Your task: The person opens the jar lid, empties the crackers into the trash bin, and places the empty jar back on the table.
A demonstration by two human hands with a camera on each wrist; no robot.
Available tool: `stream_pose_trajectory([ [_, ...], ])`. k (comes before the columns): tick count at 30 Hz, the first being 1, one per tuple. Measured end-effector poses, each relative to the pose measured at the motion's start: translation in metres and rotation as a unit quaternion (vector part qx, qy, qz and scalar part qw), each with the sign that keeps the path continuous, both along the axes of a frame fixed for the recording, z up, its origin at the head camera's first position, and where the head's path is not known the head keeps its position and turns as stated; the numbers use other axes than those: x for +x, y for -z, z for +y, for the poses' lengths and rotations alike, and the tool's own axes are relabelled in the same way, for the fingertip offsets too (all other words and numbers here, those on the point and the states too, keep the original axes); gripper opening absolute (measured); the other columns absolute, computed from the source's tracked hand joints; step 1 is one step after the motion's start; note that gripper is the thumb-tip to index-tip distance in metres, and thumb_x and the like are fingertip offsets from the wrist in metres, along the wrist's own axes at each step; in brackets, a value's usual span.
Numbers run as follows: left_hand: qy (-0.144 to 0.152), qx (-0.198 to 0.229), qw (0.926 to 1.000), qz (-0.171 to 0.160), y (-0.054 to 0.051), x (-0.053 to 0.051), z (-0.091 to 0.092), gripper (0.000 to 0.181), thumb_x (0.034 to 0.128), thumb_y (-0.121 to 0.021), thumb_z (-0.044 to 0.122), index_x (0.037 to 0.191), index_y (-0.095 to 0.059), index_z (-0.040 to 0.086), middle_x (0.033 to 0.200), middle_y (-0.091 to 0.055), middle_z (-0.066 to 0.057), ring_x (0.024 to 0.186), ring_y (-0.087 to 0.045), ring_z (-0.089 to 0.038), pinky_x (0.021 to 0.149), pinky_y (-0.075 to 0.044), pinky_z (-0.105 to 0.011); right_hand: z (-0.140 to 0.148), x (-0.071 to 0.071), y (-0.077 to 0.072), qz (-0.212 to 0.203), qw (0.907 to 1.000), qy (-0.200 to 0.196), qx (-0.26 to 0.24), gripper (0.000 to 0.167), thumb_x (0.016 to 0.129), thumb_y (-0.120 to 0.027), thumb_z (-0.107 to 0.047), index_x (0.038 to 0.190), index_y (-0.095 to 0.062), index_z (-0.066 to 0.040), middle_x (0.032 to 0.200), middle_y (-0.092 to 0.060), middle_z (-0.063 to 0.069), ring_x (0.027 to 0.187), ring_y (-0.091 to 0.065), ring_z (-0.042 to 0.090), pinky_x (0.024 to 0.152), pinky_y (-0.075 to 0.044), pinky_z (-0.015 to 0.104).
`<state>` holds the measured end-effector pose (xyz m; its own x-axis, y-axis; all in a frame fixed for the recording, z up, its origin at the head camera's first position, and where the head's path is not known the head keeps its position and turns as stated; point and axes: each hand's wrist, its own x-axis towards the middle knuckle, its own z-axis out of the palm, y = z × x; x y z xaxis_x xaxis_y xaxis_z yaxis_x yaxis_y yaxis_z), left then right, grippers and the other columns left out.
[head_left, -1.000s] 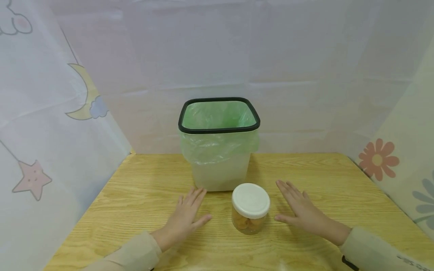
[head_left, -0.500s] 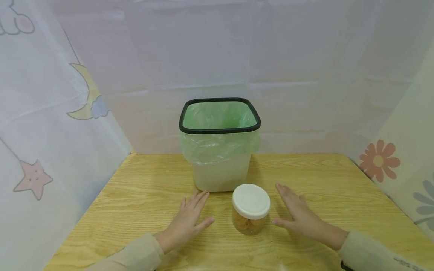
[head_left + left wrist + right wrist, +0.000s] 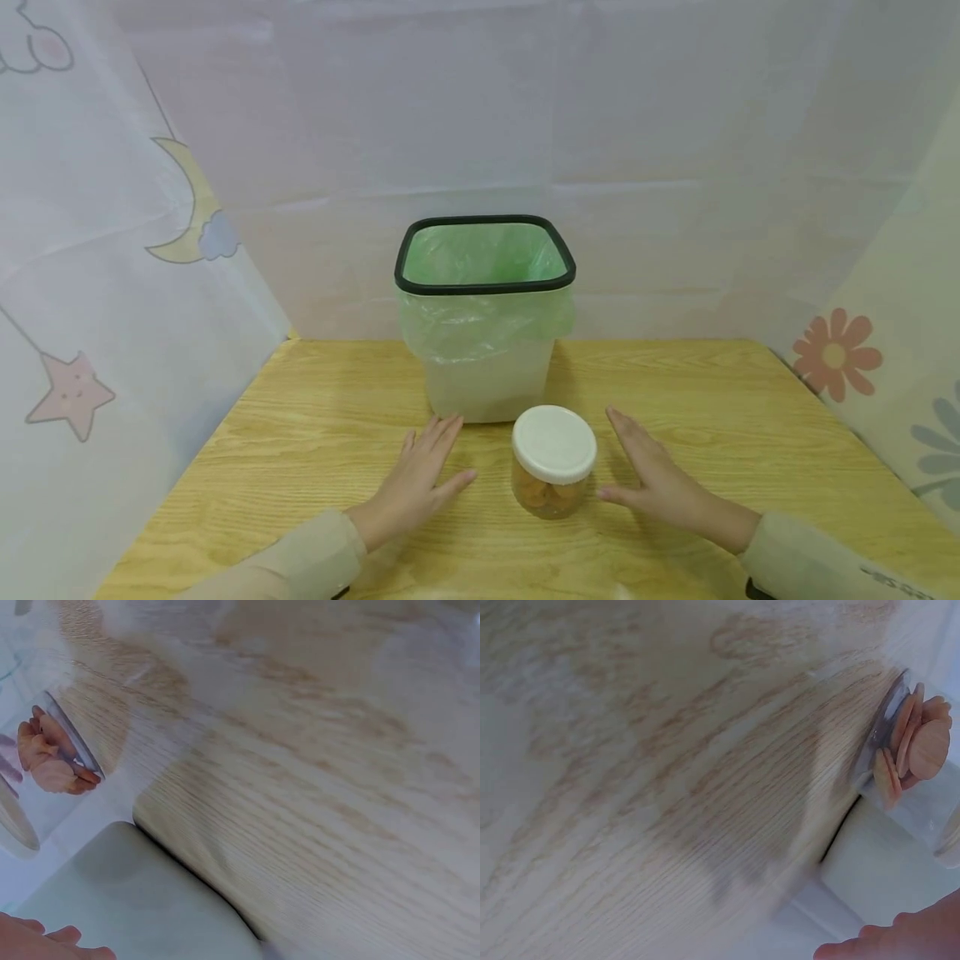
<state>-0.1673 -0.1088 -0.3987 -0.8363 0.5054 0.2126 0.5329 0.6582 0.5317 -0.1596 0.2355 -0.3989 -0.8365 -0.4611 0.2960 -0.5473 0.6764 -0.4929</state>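
A clear jar (image 3: 553,467) with a white lid and orange-brown pieces inside stands upright between the two hands, touched by neither. To its left, my left hand (image 3: 412,483) is spread with straight fingers and holds nothing; its fingertips are by the base of the bin (image 3: 487,383). My right hand (image 3: 663,487), also with straight fingers and thumb apart, is to the right of the jar. Both wrist views show the pieces in the jar (image 3: 56,754), (image 3: 922,742) and a little of each hand (image 3: 45,941), (image 3: 900,937) at a lower corner.
The bin, lined with a green bag (image 3: 487,325) under a black rim (image 3: 486,290), stands behind the jar on the wooden table (image 3: 315,433). A pale printed cloth (image 3: 480,108) hangs behind the table and along both sides.
My right hand has shifted slightly left, nearer the jar, and my left hand slightly right. The jar and bin have not moved.
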Motion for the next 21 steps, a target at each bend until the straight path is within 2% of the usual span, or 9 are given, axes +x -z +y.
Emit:
stream_pose_trajectory([
  [4,0.006,0.004,0.9999,0.009,-0.001,-0.001,0.003,0.069,0.0999,-0.055,0.033,0.149,-0.026,-0.007,0.153,-0.028,-0.024,0.141,-0.016,-0.048,0.106,-0.008,-0.071,-0.002,0.0,0.0,-0.009,0.9998,-0.004,-0.016,0.109,0.077,-0.083,-0.025,0.152,-0.009,0.006,0.149,-0.019,0.039,0.132,-0.021,0.06,0.095,-0.022,0.077],
  [12,0.021,0.0,0.9998,0.006,0.001,-0.002,0.008,0.07,0.1003,-0.054,0.034,0.149,-0.026,-0.007,0.154,-0.026,-0.023,0.141,-0.017,-0.048,0.105,-0.009,-0.073,-0.006,-0.001,0.004,-0.011,0.9998,0.0,-0.017,0.11,0.076,-0.083,-0.029,0.15,-0.012,0.01,0.148,-0.02,0.04,0.131,-0.022,0.06,0.096,-0.025,0.075],
  [15,0.022,0.001,0.9997,0.007,0.001,-0.002,0.01,0.069,0.1004,-0.054,0.034,0.149,-0.026,-0.007,0.154,-0.027,-0.023,0.141,-0.018,-0.048,0.105,-0.01,-0.073,-0.009,-0.001,0.006,-0.027,0.999,-0.002,-0.035,0.11,0.076,-0.083,-0.028,0.149,-0.012,0.013,0.147,-0.019,0.041,0.131,-0.021,0.061,0.096,-0.025,0.074],
  [21,0.03,0.0,0.9996,0.001,0.003,-0.003,0.013,0.071,0.1004,-0.053,0.036,0.15,-0.025,-0.006,0.154,-0.026,-0.023,0.141,-0.016,-0.047,0.105,-0.011,-0.072,-0.015,0.0,0.004,-0.093,0.9917,-0.016,-0.087,0.109,0.079,-0.081,-0.021,0.147,-0.004,0.016,0.148,-0.011,0.042,0.132,-0.012,0.064,0.095,-0.021,0.076],
])
